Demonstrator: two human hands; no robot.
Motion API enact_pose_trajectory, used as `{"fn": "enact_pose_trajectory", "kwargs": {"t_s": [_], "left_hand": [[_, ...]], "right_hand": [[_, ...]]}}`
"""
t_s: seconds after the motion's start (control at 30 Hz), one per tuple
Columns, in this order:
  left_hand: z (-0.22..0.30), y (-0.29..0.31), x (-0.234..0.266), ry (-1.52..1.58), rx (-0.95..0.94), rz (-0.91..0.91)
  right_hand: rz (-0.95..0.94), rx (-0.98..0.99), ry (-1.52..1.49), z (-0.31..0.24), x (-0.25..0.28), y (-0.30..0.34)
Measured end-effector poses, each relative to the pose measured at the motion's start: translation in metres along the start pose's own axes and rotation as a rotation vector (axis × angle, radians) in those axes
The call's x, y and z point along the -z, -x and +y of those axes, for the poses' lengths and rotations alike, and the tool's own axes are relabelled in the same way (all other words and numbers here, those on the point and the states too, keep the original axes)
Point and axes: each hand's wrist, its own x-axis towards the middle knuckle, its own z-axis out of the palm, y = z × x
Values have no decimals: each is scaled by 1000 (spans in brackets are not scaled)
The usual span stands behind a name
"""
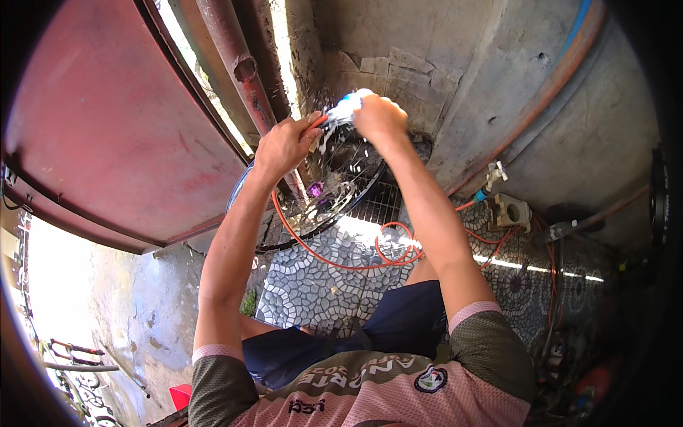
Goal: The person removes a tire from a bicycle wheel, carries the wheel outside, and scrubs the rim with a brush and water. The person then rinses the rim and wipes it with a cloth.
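My left hand (pixel 286 145) is closed around the end of an orange hose (pixel 324 264), thumb toward its tip. Water splashes from there in white drops over a bicycle wheel (pixel 370 189). The wheel stands tilted in front of me, with a purple hub (pixel 314 190) and a disc rotor (pixel 341 195) beside it. My right hand (pixel 383 119) is at the top of the wheel, fingers curled over a bright white and blue thing (pixel 346 108). Glare and blur hide what kind of thing that is. Both my arms reach far forward.
A red metal panel (pixel 121 121) stands at the left, beside a red pipe (pixel 238 64). Below the wheel is a drain grate (pixel 377 203). The hose loops across pebble-patterned tiles (pixel 306 292) toward a tap (pixel 496 173) on the right. Bicycle parts (pixel 82 377) lie at lower left.
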Motion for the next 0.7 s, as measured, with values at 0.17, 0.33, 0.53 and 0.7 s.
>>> {"fn": "enact_pose_trajectory", "kwargs": {"t_s": [0.17, 0.33, 0.53, 0.7], "left_hand": [[22, -14, -11, 13, -84, 31], [26, -35, -26, -39, -71, -12], [35, -47, -27, -76, -74, -18], [42, -53, -26, -15, -113, 13]], "right_hand": [[-42, -169, 72, 56, 1, -16], [-20, -117, -6, 32, -7, -20], [48, -90, -39, 28, -10, -16], [-22, -232, -97, 86, -4, -38]]}}
